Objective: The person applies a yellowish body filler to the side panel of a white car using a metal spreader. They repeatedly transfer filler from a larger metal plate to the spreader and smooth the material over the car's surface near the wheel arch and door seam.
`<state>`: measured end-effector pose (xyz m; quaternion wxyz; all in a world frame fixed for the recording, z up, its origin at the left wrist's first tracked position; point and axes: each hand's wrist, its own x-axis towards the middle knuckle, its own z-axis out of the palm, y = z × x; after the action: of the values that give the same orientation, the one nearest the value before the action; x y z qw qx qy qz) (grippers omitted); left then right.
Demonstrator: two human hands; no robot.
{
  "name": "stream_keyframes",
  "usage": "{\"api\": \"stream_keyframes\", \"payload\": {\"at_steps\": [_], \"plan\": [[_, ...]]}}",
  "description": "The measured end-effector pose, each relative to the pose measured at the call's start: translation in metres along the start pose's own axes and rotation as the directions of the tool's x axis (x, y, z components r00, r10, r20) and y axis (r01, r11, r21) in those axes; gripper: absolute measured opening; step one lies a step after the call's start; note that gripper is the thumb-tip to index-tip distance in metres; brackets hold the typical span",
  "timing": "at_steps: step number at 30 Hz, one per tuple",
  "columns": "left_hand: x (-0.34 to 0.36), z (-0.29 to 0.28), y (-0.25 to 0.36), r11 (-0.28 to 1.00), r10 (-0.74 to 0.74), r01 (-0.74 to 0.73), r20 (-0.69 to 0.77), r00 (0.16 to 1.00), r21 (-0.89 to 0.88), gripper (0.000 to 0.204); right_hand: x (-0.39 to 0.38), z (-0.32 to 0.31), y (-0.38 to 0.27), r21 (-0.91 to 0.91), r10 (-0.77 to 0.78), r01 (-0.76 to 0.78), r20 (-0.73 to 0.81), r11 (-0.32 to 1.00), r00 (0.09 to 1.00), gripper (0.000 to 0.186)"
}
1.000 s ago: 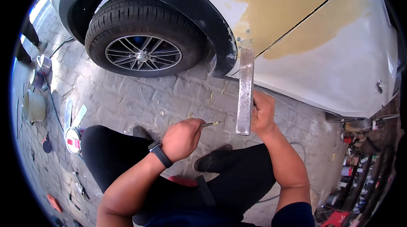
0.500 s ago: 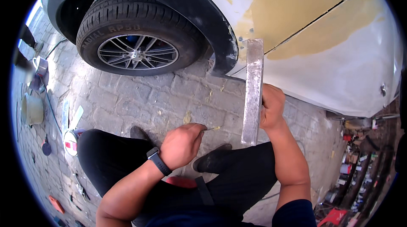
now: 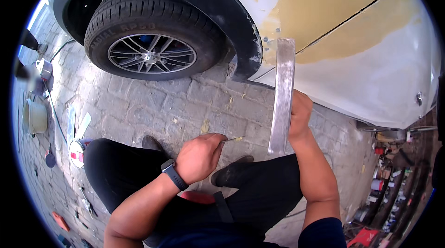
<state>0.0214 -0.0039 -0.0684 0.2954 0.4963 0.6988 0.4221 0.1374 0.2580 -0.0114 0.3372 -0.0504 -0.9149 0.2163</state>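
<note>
My right hand (image 3: 301,114) is closed round the far side of a long, narrow sanding block (image 3: 283,95), its worn grey face toward me. The block stands nearly upright in view, its upper end in front of the car's lower panel (image 3: 343,74). Whether it touches the panel I cannot tell. My left hand (image 3: 200,156), with a dark watch at the wrist, pinches a thin putty spreader (image 3: 233,138) seen edge-on, yellowish filler on its tip. Its grip is mostly hidden by my fingers. Yellow filler patches (image 3: 354,46) cover part of the white panel beside a dark seam.
A car wheel (image 3: 150,57) sits under a black arch trim (image 3: 232,21) at the upper left. On the paved ground (image 3: 167,104) stand a tin (image 3: 76,154) and a pale bucket (image 3: 36,117). Cluttered shelves (image 3: 394,188) line the right; an orange object (image 3: 60,221) lies lower left.
The sanding block has shifted slightly right and up with my right hand, tilting a little. My left hand and the spreader have barely moved.
</note>
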Motion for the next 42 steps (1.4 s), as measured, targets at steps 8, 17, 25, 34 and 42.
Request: {"api": "stream_keyframes", "payload": {"at_steps": [8,17,25,34,42], "plan": [[-0.004,0.000,0.002,1.000,-0.003,0.004,0.019,1.000,-0.017,0.023,-0.003,0.004,-0.007,-0.058,0.096,-0.097,-0.018,0.994,0.995,0.071],[-0.003,0.001,0.000,1.000,-0.001,0.001,0.009,1.000,-0.018,0.023,-0.003,0.009,0.006,-0.009,-0.003,0.003,-0.016,1.000,1.000,0.072],[-0.003,0.003,0.000,0.999,0.002,-0.002,0.004,1.000,-0.036,0.022,-0.011,0.004,0.009,0.018,-0.098,0.097,0.071,0.995,0.993,0.070],[-0.003,0.003,0.001,1.000,-0.013,0.014,0.022,1.000,-0.028,0.021,-0.010,0.012,0.008,0.021,-0.070,0.069,0.009,0.997,0.998,0.070],[-0.001,0.006,0.000,1.000,0.004,-0.004,0.017,1.000,-0.015,0.022,-0.012,0.017,0.012,0.022,0.196,-0.198,0.062,0.980,0.979,0.069]]}}
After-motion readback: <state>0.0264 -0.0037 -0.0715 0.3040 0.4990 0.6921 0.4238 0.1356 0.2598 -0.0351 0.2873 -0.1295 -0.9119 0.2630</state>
